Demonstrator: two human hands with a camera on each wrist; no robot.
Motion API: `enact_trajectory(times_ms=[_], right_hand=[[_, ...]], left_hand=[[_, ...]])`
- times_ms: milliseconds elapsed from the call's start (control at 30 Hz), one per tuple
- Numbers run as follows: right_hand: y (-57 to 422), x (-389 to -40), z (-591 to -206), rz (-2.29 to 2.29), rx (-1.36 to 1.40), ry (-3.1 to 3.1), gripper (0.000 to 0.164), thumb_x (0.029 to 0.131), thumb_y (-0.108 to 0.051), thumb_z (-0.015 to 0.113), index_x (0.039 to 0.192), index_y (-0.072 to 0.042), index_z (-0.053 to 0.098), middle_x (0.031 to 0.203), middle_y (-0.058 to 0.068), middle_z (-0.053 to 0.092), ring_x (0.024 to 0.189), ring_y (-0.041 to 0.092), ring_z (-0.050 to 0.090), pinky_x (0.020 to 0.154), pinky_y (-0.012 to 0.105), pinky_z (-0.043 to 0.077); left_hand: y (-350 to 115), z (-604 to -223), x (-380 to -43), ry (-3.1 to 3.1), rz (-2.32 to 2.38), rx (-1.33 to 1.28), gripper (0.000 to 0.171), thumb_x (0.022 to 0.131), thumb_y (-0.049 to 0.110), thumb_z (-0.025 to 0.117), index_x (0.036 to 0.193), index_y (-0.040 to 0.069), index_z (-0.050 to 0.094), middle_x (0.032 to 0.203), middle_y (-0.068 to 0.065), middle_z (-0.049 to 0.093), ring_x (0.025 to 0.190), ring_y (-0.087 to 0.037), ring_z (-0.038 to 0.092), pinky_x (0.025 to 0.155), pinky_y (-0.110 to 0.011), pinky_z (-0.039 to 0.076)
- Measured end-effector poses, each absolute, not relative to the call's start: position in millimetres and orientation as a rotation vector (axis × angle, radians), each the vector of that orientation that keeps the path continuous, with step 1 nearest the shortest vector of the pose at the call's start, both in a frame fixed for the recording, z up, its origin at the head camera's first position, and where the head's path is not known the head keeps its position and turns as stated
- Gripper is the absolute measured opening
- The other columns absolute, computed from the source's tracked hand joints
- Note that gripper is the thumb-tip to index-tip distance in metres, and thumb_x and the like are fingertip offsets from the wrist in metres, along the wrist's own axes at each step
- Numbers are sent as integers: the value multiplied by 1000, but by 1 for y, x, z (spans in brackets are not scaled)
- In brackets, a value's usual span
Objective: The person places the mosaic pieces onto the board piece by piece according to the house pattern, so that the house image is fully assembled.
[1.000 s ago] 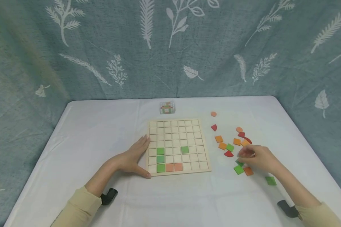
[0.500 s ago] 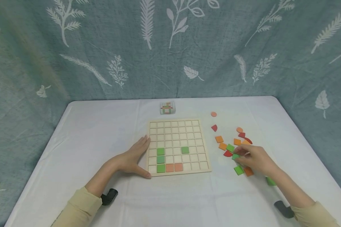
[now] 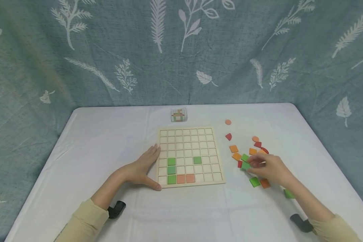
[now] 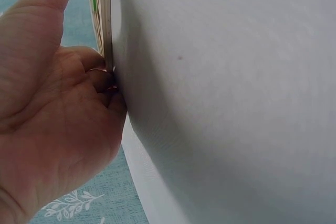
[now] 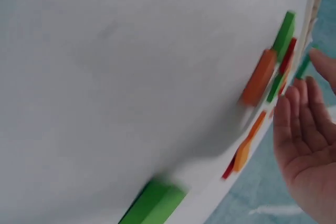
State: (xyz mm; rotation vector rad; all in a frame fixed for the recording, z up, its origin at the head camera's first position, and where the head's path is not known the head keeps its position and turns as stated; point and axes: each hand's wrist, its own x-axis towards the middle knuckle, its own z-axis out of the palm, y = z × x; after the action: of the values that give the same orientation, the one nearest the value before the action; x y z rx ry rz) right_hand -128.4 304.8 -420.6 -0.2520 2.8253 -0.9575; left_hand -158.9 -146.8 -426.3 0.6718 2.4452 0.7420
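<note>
My left hand [image 3: 140,168] rests spread along the left side of a pale wooden grid board [image 3: 184,128], fingertips at its edge and thumb by the near corner. Green and salmon square tiles [image 3: 180,178] sit in some of the board's cells. Right of the board, my right hand [image 3: 270,169] pinches a green square tile [image 3: 245,165] between thumb and fingertips, raised over the loose pieces. In the right wrist view that tile [image 5: 304,65] shows edge-on at the fingertips. Partly hidden beneath it is a red quarter-round piece [image 3: 240,164].
Orange squares [image 3: 234,149], a green square [image 3: 255,182], a dark orange square [image 3: 264,183], red pieces [image 3: 228,136] and salmon discs [image 3: 228,122] lie scattered at the right. Behind the board stands a small clear box [image 3: 178,115] with a coloured pattern. A patterned curtain [image 3: 181,67] hangs behind the table.
My right hand has picked up the green tile from among the loose pieces and shifted it slightly left and up. The left hand has stayed at the board's edge.
</note>
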Motion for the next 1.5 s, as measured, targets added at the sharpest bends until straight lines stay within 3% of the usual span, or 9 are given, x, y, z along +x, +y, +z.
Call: enact_trajectory(times_ms=[433,700,1033,1233,1500], right_hand=[[239,-145,-423,-1128,-394,2688,22,79,-30,82,96,-21,72,86,-8,65,84,12,61,81,28,55],[193,-150,-425,-1002,-671,2644,15,81,-22,80,94,-22,72,91,-15,67,89,7,61,82,29,53],[174,-153,-424,-919,-903,2668,9,85,-14,76,93,-17,76,93,-14,68,94,9,60,85,29,52],[178,-152,-423,-989,-849,2658,8,86,-16,76,93,-21,77,92,-17,68,92,7,61,83,28,53],[209,-150,-418,-1164,-532,2679,9,87,-17,75,96,-20,75,92,-12,69,89,10,63,83,30,55]], left_hand=[[-146,-425,-160,2439,735,687,134,66,49,87,153,-6,1,160,-23,-8,147,-38,-7,118,-53,6],[-145,-424,-160,2438,739,690,134,65,48,87,153,-7,1,160,-25,-7,147,-39,-7,117,-54,6],[-146,-427,-160,2440,731,682,135,65,50,87,153,-6,2,160,-23,-7,147,-37,-7,118,-53,7],[-146,-426,-161,2435,743,684,135,65,50,87,153,-6,2,160,-23,-7,147,-37,-7,117,-54,7],[-148,-426,-161,2441,742,676,136,64,50,87,153,-6,2,160,-23,-6,147,-38,-6,117,-54,8]])
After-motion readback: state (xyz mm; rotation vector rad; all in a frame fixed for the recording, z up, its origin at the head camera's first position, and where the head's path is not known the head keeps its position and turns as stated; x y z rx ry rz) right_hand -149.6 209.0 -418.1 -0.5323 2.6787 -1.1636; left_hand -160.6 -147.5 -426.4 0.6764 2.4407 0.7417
